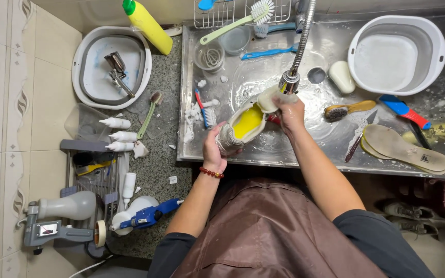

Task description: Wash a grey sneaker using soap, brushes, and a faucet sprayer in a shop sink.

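Nearest, the left hand (213, 150) has its fingers clamped around the heel of a pale shoe (245, 123), which lies tilted over the steel sink (263, 154), its yellow inside showing at about one o'clock from that hand. Just beyond, the right hand (289, 110) closes its fingers on the toe end, right under the faucet (290, 80), so the shoe spans between the two hands. Farther out, an insole (405, 149) lies at three o'clock from the shoe, a wooden brush (346, 109) nearer at two, and a white basin (396, 54) at the far right of the wet surface.
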